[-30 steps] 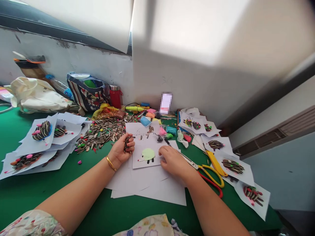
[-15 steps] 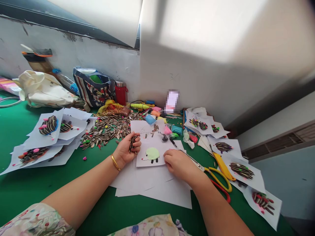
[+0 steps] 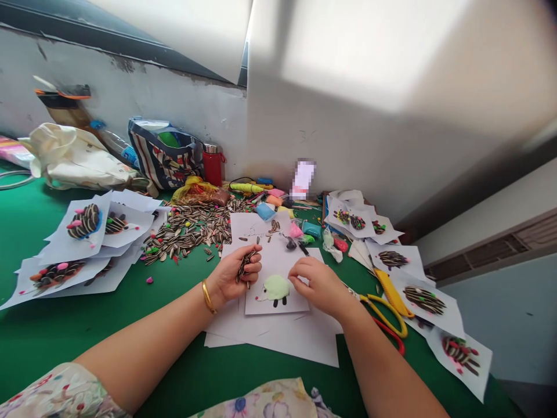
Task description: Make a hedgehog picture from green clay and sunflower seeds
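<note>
My left hand (image 3: 230, 274) is closed around a bunch of striped sunflower seeds (image 3: 245, 266), some poking out between the fingers. It is at the left side of a small white card (image 3: 261, 307). On that card lies a pale green clay hedgehog shape (image 3: 277, 286) with dark feet, a dark eye and a pink nose. My right hand (image 3: 319, 284) is over the card's right side, close to the green clay. Its thumb and fingers are curled in a pinch, and whatever may be between them is too small to make out.
White paper sheets (image 3: 278, 342) lie under the card. A heap of seeds (image 3: 195, 226) spreads behind my left hand. Finished seed hedgehog cards (image 3: 82, 252) are stacked at left, others (image 3: 435, 316) at right. Scissors (image 3: 383, 313), a yellow cutter (image 3: 394, 293) and a red bottle (image 3: 213, 165) are around.
The card has shifted toward me and slightly right. My left hand has moved right with the seeds. My right hand has risen a little, its fingers closer to the clay.
</note>
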`<state>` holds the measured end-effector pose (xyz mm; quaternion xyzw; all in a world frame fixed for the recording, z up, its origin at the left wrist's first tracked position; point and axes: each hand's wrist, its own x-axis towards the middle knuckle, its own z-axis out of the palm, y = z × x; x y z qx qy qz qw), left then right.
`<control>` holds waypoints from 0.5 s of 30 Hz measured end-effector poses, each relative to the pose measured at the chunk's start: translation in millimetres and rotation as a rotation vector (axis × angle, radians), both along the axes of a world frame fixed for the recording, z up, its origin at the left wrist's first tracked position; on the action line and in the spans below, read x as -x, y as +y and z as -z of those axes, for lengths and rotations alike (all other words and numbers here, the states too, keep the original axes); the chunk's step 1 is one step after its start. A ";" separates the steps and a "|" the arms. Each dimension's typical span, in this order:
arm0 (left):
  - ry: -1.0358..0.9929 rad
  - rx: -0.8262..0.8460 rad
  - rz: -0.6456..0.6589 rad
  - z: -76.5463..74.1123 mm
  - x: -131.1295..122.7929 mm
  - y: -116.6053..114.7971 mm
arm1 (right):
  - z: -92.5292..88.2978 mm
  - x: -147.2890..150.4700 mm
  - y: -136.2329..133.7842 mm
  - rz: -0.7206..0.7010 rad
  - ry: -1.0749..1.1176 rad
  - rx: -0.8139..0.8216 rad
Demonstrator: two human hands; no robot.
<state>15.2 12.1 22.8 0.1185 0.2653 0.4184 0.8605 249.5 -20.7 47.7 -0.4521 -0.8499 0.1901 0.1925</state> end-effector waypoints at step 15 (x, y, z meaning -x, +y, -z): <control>0.123 -0.033 0.198 10.9 -10.0 -9.1 | 18.1 55.4 21.3 0.074 0.258 0.033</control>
